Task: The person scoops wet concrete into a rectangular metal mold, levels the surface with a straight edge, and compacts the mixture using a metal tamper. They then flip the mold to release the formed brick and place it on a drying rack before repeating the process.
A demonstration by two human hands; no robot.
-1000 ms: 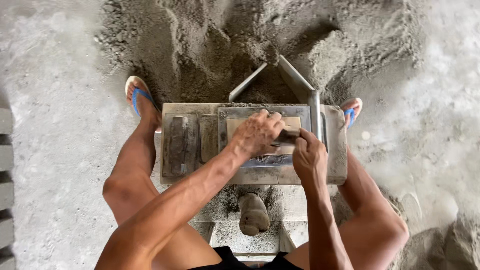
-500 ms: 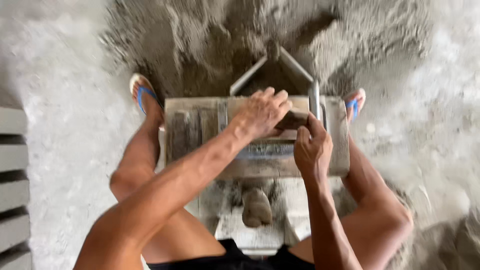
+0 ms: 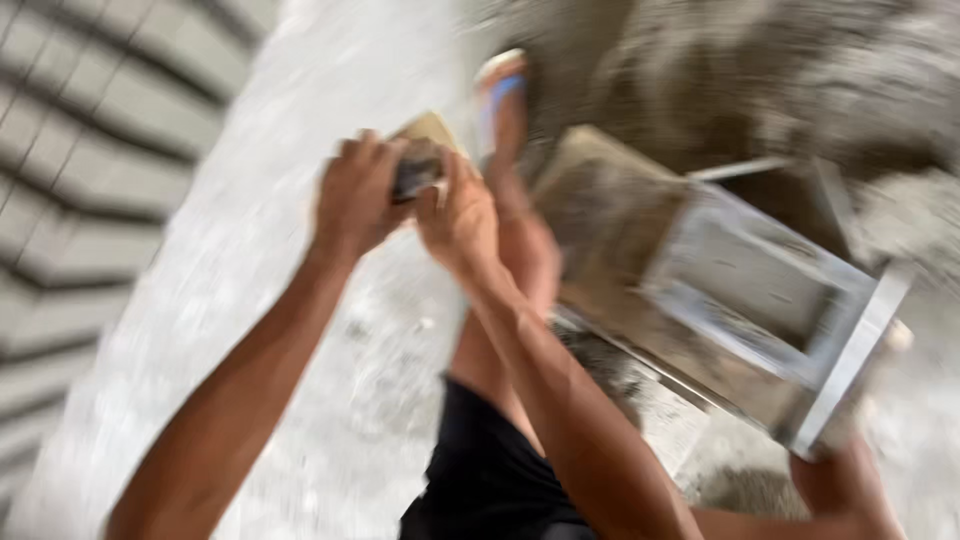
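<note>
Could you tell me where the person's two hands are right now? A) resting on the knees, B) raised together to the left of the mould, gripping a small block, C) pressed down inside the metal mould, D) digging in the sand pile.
B: the left hand and right hand clasp a small block between them, well left of the metal mould.

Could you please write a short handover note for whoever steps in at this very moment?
Left hand and right hand: both gripping one small block, lifted to the left, above the pale floor. The picture is blurred, so the exact grip is unclear.
Metal mould box: at the right, by the sand heap, its cavity looking empty.
Rows of grey blocks lie at far left.
Done: block out of the mould. Left: it is not yet set down.
</note>
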